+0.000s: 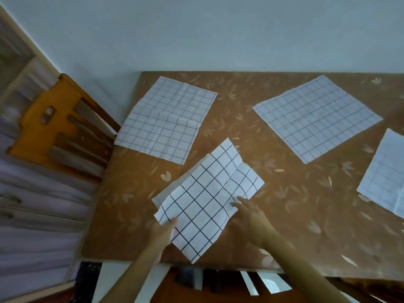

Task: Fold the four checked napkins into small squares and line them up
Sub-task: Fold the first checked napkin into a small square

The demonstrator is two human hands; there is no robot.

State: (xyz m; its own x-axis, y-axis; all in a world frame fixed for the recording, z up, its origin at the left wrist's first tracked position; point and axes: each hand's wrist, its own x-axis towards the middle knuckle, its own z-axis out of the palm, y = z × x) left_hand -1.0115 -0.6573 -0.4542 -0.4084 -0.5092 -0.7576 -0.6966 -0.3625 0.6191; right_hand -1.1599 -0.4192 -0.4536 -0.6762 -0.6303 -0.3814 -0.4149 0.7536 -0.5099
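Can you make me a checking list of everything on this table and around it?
Surface: brown table with a leaf pattern.
Job's things: four checked napkins; near napkin rumpled, partly doubled over; left napkin, far napkin and right napkin lie spread out, apart.
Clutter: nothing seen.
Hands: left hand seems to pinch the near napkin's lower-left edge; right hand rests straight fingers on its right edge.
Cables: nothing seen.
Surroundings: wooden chair at the left, pale wall behind.

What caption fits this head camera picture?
Left hand grips, right hand touches the dark-checked napkin on a leaf-patterned table; three paler napkins lie beyond.
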